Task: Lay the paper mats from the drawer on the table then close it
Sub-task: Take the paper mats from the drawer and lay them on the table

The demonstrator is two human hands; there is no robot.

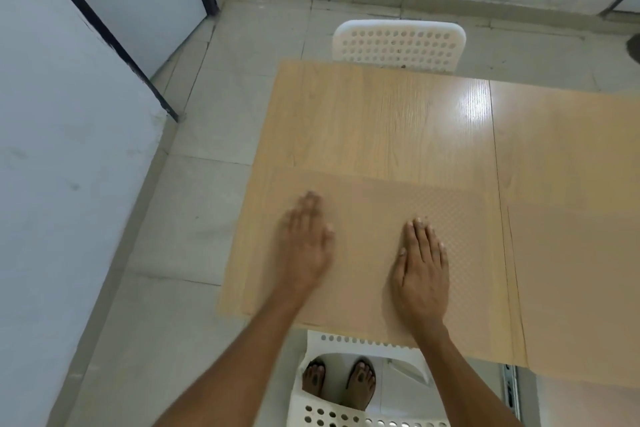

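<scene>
A tan paper mat (367, 208) with a fine dotted texture lies flat on the near left part of the light wooden table (381, 121). My left hand (306, 243) lies flat on the mat's left part, fingers straight and slightly blurred. My right hand (420, 263) presses flat on the mat's middle, fingers together. A second tan mat (575, 288) lies to the right, reaching the table's near edge. A metal drawer rail (510, 388) shows under the table's near edge at the right; the drawer itself is hidden.
A white perforated chair (398, 45) stands at the table's far side. Another white perforated chair (346, 416) is below me at the near edge, with my feet beside it. A pale wall with dark frames runs along the left; grey tiled floor lies between.
</scene>
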